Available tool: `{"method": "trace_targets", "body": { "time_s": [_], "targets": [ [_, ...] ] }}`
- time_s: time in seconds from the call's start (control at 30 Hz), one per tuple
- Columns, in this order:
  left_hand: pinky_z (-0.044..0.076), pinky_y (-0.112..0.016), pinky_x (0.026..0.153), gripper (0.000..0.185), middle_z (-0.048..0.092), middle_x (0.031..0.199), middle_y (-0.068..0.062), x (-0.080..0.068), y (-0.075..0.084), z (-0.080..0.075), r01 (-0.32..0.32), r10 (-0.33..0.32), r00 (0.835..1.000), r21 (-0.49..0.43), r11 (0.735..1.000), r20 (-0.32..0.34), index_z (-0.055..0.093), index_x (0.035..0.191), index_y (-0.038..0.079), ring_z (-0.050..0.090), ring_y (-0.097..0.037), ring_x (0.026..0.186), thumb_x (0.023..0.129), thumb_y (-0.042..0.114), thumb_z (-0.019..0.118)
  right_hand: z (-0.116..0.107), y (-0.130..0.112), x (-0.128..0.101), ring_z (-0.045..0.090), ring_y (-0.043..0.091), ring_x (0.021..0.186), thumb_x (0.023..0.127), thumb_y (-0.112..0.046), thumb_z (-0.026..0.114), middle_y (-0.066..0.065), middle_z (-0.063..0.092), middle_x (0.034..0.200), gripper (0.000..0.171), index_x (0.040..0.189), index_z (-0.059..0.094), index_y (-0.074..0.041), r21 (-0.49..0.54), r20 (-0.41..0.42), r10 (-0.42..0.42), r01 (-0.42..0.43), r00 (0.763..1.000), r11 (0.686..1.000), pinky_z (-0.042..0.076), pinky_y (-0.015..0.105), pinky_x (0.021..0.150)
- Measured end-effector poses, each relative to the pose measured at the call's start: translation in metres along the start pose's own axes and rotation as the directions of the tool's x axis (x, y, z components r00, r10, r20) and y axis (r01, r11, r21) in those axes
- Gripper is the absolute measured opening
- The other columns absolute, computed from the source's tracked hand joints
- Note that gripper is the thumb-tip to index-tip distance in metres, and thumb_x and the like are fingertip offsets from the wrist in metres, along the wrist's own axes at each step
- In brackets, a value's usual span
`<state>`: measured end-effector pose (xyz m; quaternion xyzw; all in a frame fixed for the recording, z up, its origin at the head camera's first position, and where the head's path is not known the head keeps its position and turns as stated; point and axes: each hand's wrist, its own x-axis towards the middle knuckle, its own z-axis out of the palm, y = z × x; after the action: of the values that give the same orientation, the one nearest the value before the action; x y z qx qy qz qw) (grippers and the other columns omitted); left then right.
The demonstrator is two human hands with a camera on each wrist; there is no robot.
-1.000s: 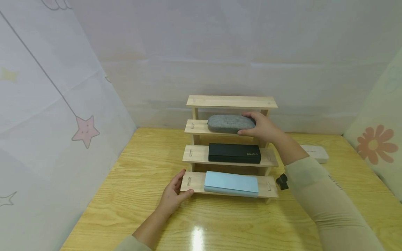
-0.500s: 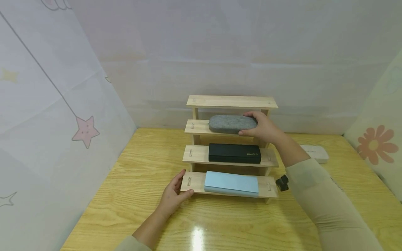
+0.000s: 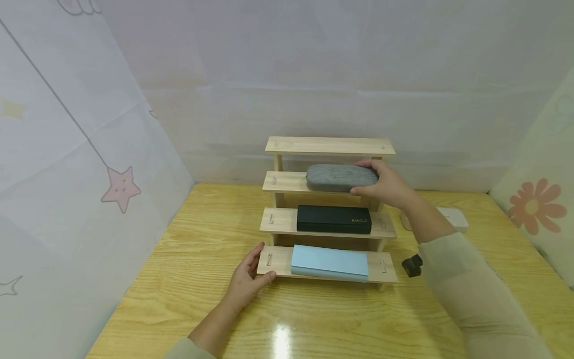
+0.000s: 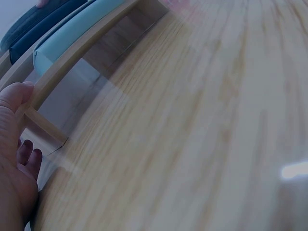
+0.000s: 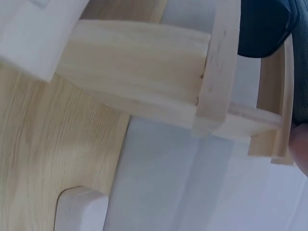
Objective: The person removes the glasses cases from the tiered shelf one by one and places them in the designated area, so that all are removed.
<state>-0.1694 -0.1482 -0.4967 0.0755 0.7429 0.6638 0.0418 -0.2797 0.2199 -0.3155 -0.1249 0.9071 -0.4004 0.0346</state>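
A wooden stepped stand (image 3: 279, 257) is on the table. Its second step from the top bears a grey fabric glasses case (image 3: 335, 178), whose right end my right hand (image 3: 389, 186) grips between thumb and fingers. One step lower lies a black glasses case (image 3: 333, 220) with lettering. A light blue glasses case (image 3: 329, 262) lies on the bottom step. My left hand (image 3: 244, 280) holds the left end of that bottom step; in the left wrist view the thumb (image 4: 19, 92) is on its front edge. Only a fingertip (image 5: 299, 147) of the right hand shows in the right wrist view.
On the table to the right is a white case (image 3: 454, 218), partly hidden by the right forearm. A small black object (image 3: 412, 266) sits beside the right sleeve. A pale cloth backdrop (image 3: 224, 119) stands behind the table.
My right hand has moved a little to the right, and the grey glasses case has shifted right with it along its step. The left hand has stayed in place.
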Motion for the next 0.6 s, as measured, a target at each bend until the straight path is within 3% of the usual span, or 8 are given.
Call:
{"method": "trace_targets", "body": {
  "time_s": [0.27,0.4,0.6],
  "targets": [
    [0.030,-0.020,0.113,0.082,0.030,0.159,-0.016,0.001,-0.002,0.000,-0.004,0.004,1.000,-0.008,1.000,-0.003,0.032,0.152,0.008,0.032,-0.026,0.146,0.084,0.005,0.076,-0.009,0.002,-0.013,0.027,0.043,0.144,0.085,-0.038,0.077,0.016,0.015,0.164,0.085,0.151,0.033,-0.009,-0.002,-0.004,0.000,0.000,1.000,1.000,0.029,0.063,0.113],
    [0.031,-0.015,0.110,0.082,0.030,0.159,-0.015,0.001,-0.002,0.000,-0.002,0.002,1.000,-0.012,1.000,0.001,0.031,0.153,0.008,0.031,-0.026,0.146,0.084,0.005,0.076,-0.013,0.004,-0.019,0.031,0.043,0.141,0.085,-0.039,0.076,0.017,0.022,0.161,0.084,0.151,0.033,-0.009,-0.010,-0.022,0.009,-0.009,1.000,1.000,0.032,0.062,0.111],
    [0.029,-0.020,0.114,0.082,0.030,0.160,-0.014,0.000,-0.002,0.000,0.000,0.000,1.000,-0.009,1.000,0.003,0.031,0.153,0.008,0.030,-0.025,0.146,0.084,0.006,0.076,-0.021,0.013,-0.025,0.036,0.043,0.138,0.084,-0.038,0.078,0.019,0.029,0.157,0.085,0.151,0.034,-0.010,0.007,-0.047,0.034,-0.033,0.998,0.999,0.033,0.062,0.110]
  ]
}}
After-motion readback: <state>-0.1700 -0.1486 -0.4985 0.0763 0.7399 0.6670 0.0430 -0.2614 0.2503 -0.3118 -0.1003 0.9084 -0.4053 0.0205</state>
